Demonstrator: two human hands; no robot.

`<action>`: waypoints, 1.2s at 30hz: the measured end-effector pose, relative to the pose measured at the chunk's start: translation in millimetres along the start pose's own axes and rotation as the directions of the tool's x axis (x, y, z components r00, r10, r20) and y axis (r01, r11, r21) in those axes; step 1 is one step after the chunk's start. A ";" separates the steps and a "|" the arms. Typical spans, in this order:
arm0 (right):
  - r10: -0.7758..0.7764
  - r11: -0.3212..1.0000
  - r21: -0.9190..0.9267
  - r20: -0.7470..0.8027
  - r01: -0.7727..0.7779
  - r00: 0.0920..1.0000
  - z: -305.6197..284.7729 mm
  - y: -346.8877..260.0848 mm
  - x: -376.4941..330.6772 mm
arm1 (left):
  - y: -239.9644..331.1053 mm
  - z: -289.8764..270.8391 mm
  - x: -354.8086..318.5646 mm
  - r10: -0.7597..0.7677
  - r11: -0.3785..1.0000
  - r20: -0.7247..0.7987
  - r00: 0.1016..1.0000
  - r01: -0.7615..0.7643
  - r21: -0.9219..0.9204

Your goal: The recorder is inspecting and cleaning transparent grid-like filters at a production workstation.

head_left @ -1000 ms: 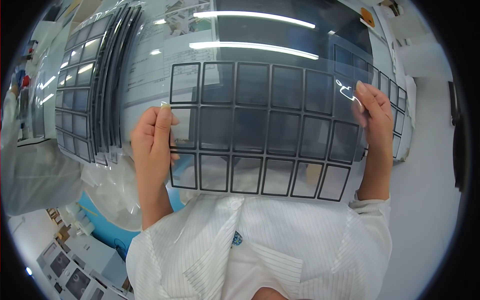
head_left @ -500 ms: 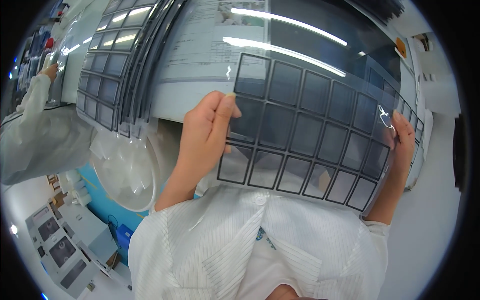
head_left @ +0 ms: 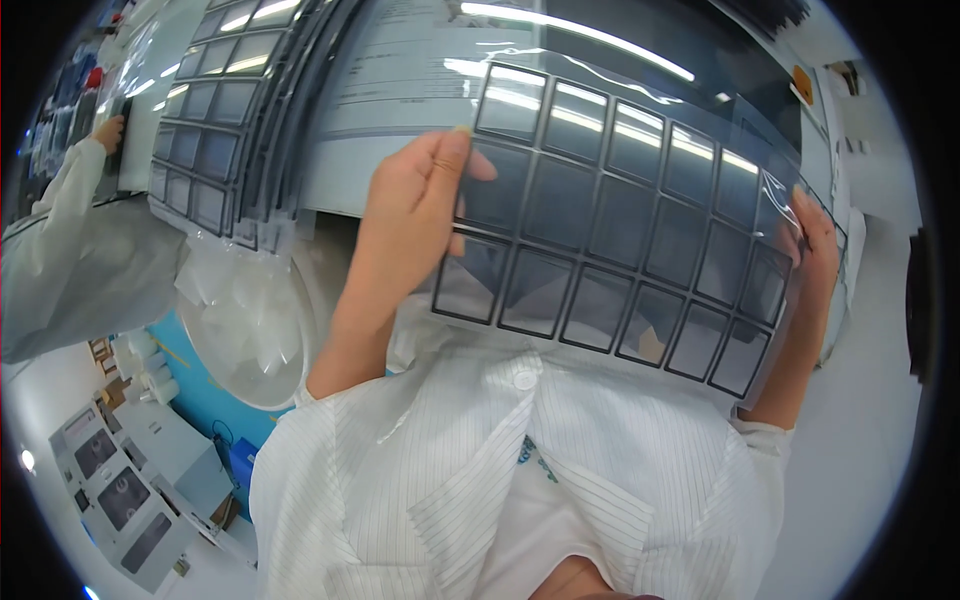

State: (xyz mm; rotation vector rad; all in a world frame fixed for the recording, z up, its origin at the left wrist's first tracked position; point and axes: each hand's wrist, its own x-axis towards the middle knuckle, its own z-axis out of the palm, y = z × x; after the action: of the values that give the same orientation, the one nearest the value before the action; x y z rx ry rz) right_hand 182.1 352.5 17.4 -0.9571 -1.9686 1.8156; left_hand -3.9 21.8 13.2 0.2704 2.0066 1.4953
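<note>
A clear plastic sheet (head_left: 625,225) bearing rows of dark-framed rectangular panels is held up before my chest. My left hand (head_left: 415,200) pinches its left edge, thumb on the near face and fingertips partly showing through the film. At the opposite edge, my right hand (head_left: 815,235) is closed on the film, its fingers partly behind it. Light streaks reflect across the top row, and the clear film is creased beside my right hand. The sheet tilts, its right side lower than its left.
To the left leans a stack of similar framed sheets (head_left: 215,120) on the white table (head_left: 335,180). A round bin (head_left: 300,330) lined with a clear bag stands below it. A co-worker's sleeve (head_left: 65,190) is at far left. A printed page (head_left: 400,70) lies behind my sheet.
Both hands have raised the sheet a little, away from my chest and toward the table. Its top row now catches the ceiling light reflections. The co-worker's hand at far left has shifted slightly.
</note>
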 end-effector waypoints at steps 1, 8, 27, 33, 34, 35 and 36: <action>-0.001 1.000 0.004 0.021 0.001 1.000 2.7 -1.8 0.3 | -0.4 -1.8 0.3 0.004 1.000 -0.014 1.000 -0.004 0.016; 0.034 0.999 -0.013 0.027 -0.034 0.999 10.5 -9.6 2.6 | -1.1 -9.2 4.6 0.018 0.999 0.004 1.000 -0.018 0.031; 0.018 0.999 -0.030 0.148 -0.014 0.989 24.5 -13.1 9.2 | 6.9 -15.7 12.7 -0.048 0.995 -0.109 0.993 0.057 0.081; 0.058 0.998 -0.037 0.105 -0.054 0.993 35.7 -19.5 7.2 | -1.8 -23.1 19.6 -0.022 0.996 -0.177 0.984 0.037 0.085; 0.060 0.998 -0.035 0.100 -0.057 0.993 34.1 -19.8 7.3 | -0.2 -22.1 20.4 -0.022 0.996 -0.172 0.985 0.038 0.087; 0.047 0.998 -0.039 0.122 -0.042 0.991 32.9 -17.7 7.7 | 0.2 -21.3 21.4 -0.025 0.996 -0.175 0.984 0.040 0.085; 0.033 0.999 -0.041 0.144 -0.028 0.989 31.8 -15.4 9.0 | 0.3 -20.7 22.8 -0.028 0.996 -0.178 0.984 0.043 0.084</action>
State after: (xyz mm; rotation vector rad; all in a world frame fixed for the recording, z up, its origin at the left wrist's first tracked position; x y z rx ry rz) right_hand 151.6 334.3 25.2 -0.8949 -2.0928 1.9192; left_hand -34.1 16.9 9.0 0.1404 2.2086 1.4553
